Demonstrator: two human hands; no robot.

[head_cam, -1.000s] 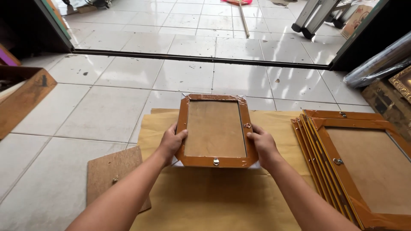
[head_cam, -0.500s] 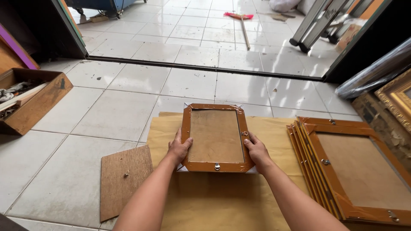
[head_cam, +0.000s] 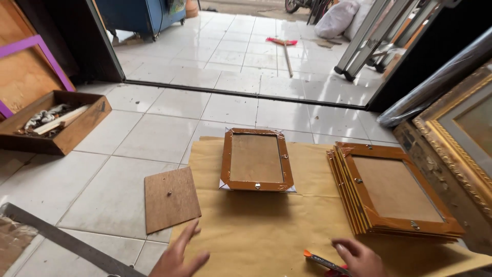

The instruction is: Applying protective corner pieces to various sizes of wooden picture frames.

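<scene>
A white tiled floor (head_cam: 154, 138) carries everything, and on it lies a wide sheet of brown paper (head_cam: 266, 231). At the right edge a big gold ornate frame (head_cam: 461, 138) leans, and beside it a stack of brown frames (head_cam: 394, 192) lies face down on the paper, well apart from the single frame. On the left side a shallow wooden box (head_cam: 66, 136) holds scraps, and a long metal ruler (head_cam: 66, 241) lies at an angle near the lower left corner. A loose backing board (head_cam: 170, 197) rests on the tiles, just beside the paper edge.

The small picture frame (head_cam: 256, 160) lies flat, back side up, on the upper middle of the paper. Its long axis runs away from the person, toward the open doorway, and the short bottom edge faces the hands. Nothing covers it, and no hand touches it.

The left hand (head_cam: 182, 256) is spread open with the fingers apart, holding nothing, low over the paper edge near the board. The right hand (head_cam: 359, 259) is curled loosely around an orange-tipped cutter (head_cam: 323, 261) at the lower frame edge; how firm the grasp is, I cannot tell.
</scene>
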